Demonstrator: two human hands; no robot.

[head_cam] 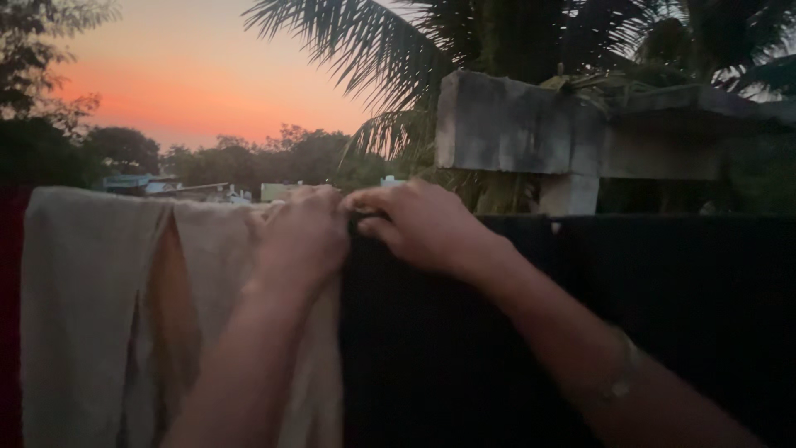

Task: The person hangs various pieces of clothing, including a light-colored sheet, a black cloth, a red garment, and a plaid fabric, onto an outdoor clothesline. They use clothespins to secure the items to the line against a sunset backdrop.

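Note:
A dark, almost black cloth [663, 315] hangs over a line across the right half of the view. Beside it on the left hangs a pale beige garment [83, 307]. My left hand [303, 236] rests at the top edge where the beige garment meets the dark cloth, fingers curled over it. My right hand [419, 224] pinches the top left corner of the dark cloth, right beside the left hand. A thin bangle [622, 373] sits on my right wrist. What lies under the fingers is hidden.
A grey concrete block wall [514, 124] rises behind the line at the right. Palm fronds [373, 50] hang above it. Far trees and low buildings [207, 191] stand under an orange dusk sky. A dark red cloth edge [8, 315] shows at far left.

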